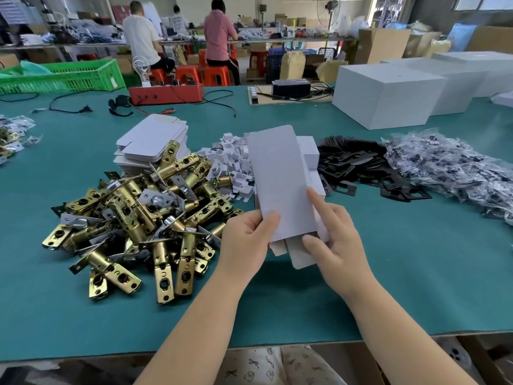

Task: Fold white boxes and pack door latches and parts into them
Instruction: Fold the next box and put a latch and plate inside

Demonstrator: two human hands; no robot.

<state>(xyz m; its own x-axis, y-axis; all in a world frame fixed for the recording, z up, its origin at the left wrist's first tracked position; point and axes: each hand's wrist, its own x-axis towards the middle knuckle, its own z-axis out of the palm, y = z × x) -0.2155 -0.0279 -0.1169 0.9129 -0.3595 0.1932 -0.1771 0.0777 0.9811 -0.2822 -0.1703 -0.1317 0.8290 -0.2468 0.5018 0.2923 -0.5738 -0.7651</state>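
I hold a flat, unfolded white box (280,179) upright over the green table, its bottom flaps hanging loose. My left hand (247,240) pinches its lower left edge with thumb on the front. My right hand (333,240) grips the lower right edge, index finger raised along the side. A pile of brass door latches (138,215) lies to the left. Behind it sits a stack of flat white boxes (152,140). Small white card inserts (233,159) are heaped in the middle, black strike plates (358,165) to the right, and bagged parts (449,168) at far right.
Large white cartons (388,95) stand at the back right. A red tester box (166,93) with cables and a green crate (69,76) sit at the back left. People sit on red stools at a far bench. The table's front edge (277,344) is near my body.
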